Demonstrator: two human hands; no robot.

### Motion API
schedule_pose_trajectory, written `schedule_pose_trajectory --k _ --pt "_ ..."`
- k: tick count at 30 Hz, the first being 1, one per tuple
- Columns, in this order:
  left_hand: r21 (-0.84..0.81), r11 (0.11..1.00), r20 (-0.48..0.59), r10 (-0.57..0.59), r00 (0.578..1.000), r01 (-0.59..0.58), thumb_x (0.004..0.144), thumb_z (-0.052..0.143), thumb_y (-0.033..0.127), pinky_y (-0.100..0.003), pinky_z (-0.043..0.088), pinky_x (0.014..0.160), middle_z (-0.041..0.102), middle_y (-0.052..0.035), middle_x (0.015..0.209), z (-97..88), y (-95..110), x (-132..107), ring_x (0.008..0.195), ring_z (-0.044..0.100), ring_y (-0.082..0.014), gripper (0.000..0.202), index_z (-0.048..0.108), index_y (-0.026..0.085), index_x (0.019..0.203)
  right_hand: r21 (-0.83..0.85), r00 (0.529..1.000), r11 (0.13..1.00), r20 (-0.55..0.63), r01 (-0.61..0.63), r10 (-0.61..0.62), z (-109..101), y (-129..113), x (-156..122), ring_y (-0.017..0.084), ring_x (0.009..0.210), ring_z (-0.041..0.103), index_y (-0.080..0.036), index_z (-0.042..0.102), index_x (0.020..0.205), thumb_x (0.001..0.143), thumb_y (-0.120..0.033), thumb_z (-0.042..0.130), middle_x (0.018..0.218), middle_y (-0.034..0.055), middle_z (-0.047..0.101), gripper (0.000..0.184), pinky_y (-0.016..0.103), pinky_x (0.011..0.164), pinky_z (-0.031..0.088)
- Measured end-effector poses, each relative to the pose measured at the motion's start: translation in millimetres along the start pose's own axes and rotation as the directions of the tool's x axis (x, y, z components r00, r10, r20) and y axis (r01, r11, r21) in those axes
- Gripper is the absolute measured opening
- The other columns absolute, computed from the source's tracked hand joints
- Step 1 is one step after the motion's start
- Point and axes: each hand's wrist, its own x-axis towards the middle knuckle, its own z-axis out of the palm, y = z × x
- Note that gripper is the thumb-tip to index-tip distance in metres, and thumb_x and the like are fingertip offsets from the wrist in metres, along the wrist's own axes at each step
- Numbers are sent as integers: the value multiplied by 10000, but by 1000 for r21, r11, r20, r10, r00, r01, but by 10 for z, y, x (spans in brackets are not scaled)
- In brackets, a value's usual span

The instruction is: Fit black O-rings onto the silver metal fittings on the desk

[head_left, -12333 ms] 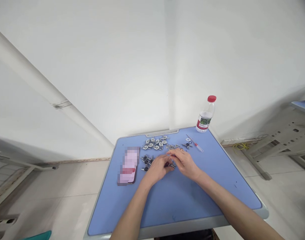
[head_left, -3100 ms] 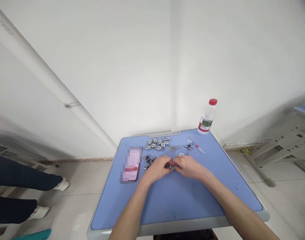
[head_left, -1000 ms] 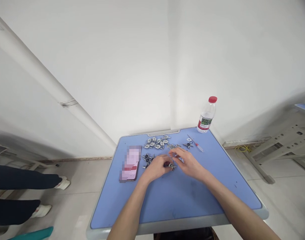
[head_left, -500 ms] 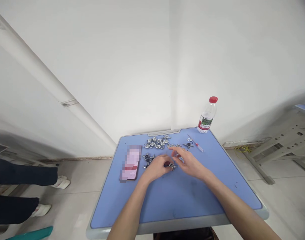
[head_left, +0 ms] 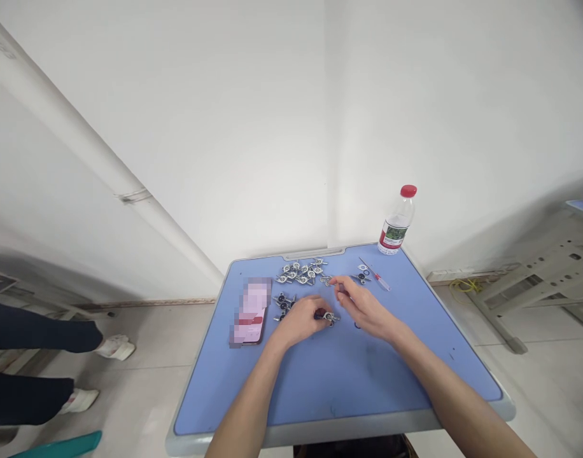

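On the blue table (head_left: 330,381) my left hand (head_left: 298,323) is closed round a small metal fitting with a dark part (head_left: 326,316), pressing it to the tabletop. My right hand (head_left: 363,308) is lifted beside it, its fingers pinched near loose metal clips (head_left: 330,280); what they hold is too small to name. A heap of silver metal fittings (head_left: 301,272) lies beyond both hands. A few assembled fittings with black centres (head_left: 282,302) lie left of my left hand.
A phone (head_left: 251,313) lies at the table's left. A clear bottle with a red cap (head_left: 396,221) stands at the far right corner, a small red-handled screwdriver (head_left: 377,277) near it. Another person's legs (head_left: 38,356) are on the floor at left. A metal frame (head_left: 540,273) stands at right.
My right hand has drawn away from the fitting and reached toward the loose clips beyond it. My left hand has stayed on the fitting. The person's legs at left have shifted slightly.
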Motion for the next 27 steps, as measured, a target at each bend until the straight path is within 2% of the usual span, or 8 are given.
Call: schedule_pose_trajectory --k 5,10,19,27 --pt "11 1000 -3 -13 1000 13 745 604 241 -263 411 694 615 -14 849 5 -10 4 806 554 -178 143 668 191 863 -295 986 954 168 60 -10 40 132 11 160 710 563 -200 569 905 896 -139 431 872 33 621 151 281 643 403" --pt "-1 1000 -6 -14 1000 14 748 605 251 -262 405 686 608 -6 826 5 -24 0 790 546 -175 134 663 193 853 -418 972 901 234 112 -12 136 189 16 155 667 570 -184 607 875 876 -129 478 872 51 631 140 256 569 352" --pt "-7 1000 -7 -9 1000 9 750 610 247 -263 406 703 616 -11 845 21 -54 3 802 553 -182 116 662 195 840 -436 972 888 229 146 -47 185 225 15 162 616 561 -176 604 814 880 -148 477 791 60 620 146 263 533 339" --pt "-27 1000 12 6 1000 -6 749 621 244 -256 408 701 617 -8 853 36 -86 4 799 556 -177 129 667 199 860 -382 957 911 287 158 -46 131 218 4 190 681 578 -176 600 808 859 -83 432 789 66 629 199 277 568 385"
